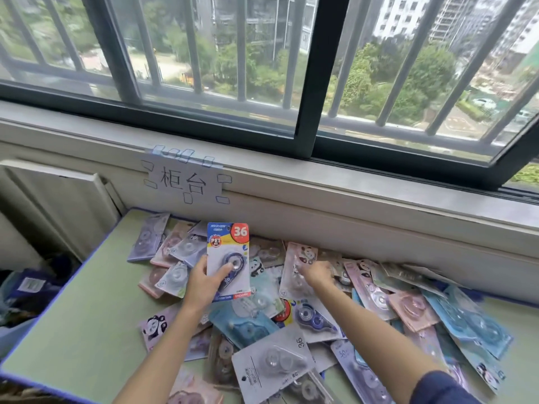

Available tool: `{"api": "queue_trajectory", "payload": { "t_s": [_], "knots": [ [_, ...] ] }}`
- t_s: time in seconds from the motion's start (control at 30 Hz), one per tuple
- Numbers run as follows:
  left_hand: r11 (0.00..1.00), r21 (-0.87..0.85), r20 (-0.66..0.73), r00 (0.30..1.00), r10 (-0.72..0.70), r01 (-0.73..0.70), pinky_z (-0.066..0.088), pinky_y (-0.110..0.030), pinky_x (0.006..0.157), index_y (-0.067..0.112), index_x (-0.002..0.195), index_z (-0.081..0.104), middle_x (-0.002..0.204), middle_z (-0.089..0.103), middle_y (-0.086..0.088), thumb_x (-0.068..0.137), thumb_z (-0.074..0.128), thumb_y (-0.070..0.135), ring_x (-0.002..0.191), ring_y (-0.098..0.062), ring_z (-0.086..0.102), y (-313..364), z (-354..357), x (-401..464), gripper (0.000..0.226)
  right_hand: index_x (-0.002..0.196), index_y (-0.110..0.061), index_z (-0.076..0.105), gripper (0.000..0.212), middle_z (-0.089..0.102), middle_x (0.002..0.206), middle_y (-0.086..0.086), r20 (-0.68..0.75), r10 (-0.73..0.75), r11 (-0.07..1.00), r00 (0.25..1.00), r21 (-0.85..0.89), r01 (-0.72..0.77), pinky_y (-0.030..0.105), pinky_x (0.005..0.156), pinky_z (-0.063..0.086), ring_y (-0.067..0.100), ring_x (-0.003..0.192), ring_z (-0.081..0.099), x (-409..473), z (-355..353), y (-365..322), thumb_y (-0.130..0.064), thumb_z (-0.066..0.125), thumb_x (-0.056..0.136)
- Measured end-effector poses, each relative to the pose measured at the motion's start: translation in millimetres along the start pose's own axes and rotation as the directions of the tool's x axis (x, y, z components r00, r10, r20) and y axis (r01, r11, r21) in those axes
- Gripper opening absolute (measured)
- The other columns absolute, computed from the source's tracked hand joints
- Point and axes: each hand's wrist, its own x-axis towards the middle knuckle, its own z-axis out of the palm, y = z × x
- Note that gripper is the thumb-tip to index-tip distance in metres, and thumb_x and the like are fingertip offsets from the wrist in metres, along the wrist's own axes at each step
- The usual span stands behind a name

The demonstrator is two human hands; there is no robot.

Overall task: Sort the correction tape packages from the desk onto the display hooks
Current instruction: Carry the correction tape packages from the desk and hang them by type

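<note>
Blue-topped card: we hold one correction tape package (228, 259) upright above the pile, long axis vertical, hang hole at its top edge.
Left hand (204, 282): it grips that package by the lower edge, thumb across the blister.
Right hand (316, 274): it reaches into the heap of packages (320, 313), fingers on a pink panda card (300, 259); grip unclear.
Desk (87, 316): green top under the heap.
Hooks: none visible to us.

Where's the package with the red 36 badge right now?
Head view, centre-left: the left hand holds the 36 package upright above the pile of packages, below the taped paper sign.
</note>
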Motion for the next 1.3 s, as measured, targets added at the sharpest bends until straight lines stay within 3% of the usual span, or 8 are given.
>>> {"api": "queue_trajectory", "payload": {
  "t_s": [0.2,0.5,0.67,0.8,1.0,1.07,1.17,1.3],
  "knots": [
    [0.999,0.036,-0.032,0.999,-0.034,0.035,0.050,-0.023,0.070,0.009,0.108,0.058,0.100,0.068,-0.005,0.088,0.066,-0.002,0.085,-0.014,0.064,-11,-15,1,0.024,0.135,0.002,0.038,0.071,0.047,0.138,0.023,-0.058,-0.039,0.993,0.998,-0.112,0.033,0.039,0.103,0.038,0.037,0.127,0.046,-5,9,8,-0.042,0.066,0.086],
    [0.998,-0.020,-0.039,0.998,-0.054,0.053,0.048,-0.025,0.066,0.006,0.110,0.057,0.107,0.066,-0.009,0.090,0.066,0.003,0.087,-0.017,0.062,-12,-13,2,0.023,0.104,-0.006,0.049,0.031,0.060,0.110,0.014,-0.200,-0.140,0.837,0.970,0.500,0.224,0.033,0.076,0.043,0.022,0.092,0.055,-31,-21,-4,-0.023,0.068,0.088],
    [0.996,-0.077,0.032,0.999,-0.041,0.044,0.054,-0.037,0.082,0.011,0.106,0.061,0.110,0.070,-0.009,0.090,0.069,0.012,0.094,-0.021,0.066,-6,-6,0,0.018,0.112,-0.004,0.055,0.034,0.064,0.106,0.007,-0.030,-0.292,0.719,0.956,0.652,0.240,0.027,0.065,0.048,0.022,0.094,0.064,-68,-27,-14,-0.022,0.070,0.087],
    [0.995,-0.087,0.094,0.995,-0.031,0.039,0.053,-0.042,0.090,0.016,0.109,0.064,0.105,0.073,-0.001,0.080,0.077,0.039,0.102,-0.022,0.068,-1,-3,-7,0.038,0.111,-0.003,0.061,0.033,0.069,0.106,0.012,0.094,-0.459,0.719,0.883,0.624,0.307,0.034,0.073,0.056,0.025,0.095,0.068,-99,-5,-29,-0.022,0.071,0.086],
    [0.996,-0.087,0.074,0.997,-0.005,0.011,0.056,-0.029,0.074,0.016,0.104,0.064,0.096,0.073,0.000,0.081,0.077,0.017,0.088,-0.017,0.070,3,-11,-14,0.026,0.099,-0.011,0.072,0.021,0.074,0.097,0.003,0.064,-0.577,0.762,0.814,0.402,0.508,0.041,0.085,0.056,0.021,0.089,0.069,-116,26,-47,-0.026,0.061,0.092],
    [0.995,-0.097,0.040,0.999,-0.002,0.006,0.054,-0.020,0.065,0.010,0.109,0.064,0.095,0.072,0.000,0.080,0.078,0.015,0.084,-0.013,0.069,2,-21,-14,0.033,0.102,-0.011,0.072,0.024,0.071,0.100,-0.001,0.036,-0.570,0.799,0.821,0.259,0.543,0.033,0.087,0.052,0.016,0.089,0.065,-112,28,-46,-0.029,0.056,0.095],
    [0.997,-0.081,0.003,1.000,-0.020,0.020,0.054,-0.030,0.073,0.011,0.107,0.064,0.100,0.072,-0.007,0.075,0.083,0.021,0.091,-0.022,0.069,-1,-41,-12,0.039,0.106,-0.008,0.068,0.025,0.067,0.105,0.002,-0.016,-0.503,0.864,0.864,0.024,0.503,0.029,0.084,0.043,0.017,0.098,0.060,-94,32,-31,-0.028,0.055,0.096],
    [0.999,-0.026,-0.019,1.000,0.024,-0.025,0.053,-0.038,0.088,0.014,0.112,0.064,0.105,0.072,-0.002,0.057,0.090,0.045,0.099,-0.021,0.067,-1,-65,-17,0.069,0.084,-0.011,0.058,0.023,0.061,0.082,0.008,0.073,-0.360,0.917,0.930,-0.158,0.367,0.031,0.069,0.041,0.018,0.074,0.053,-70,50,-4,-0.032,0.062,0.091]
  ]
}}
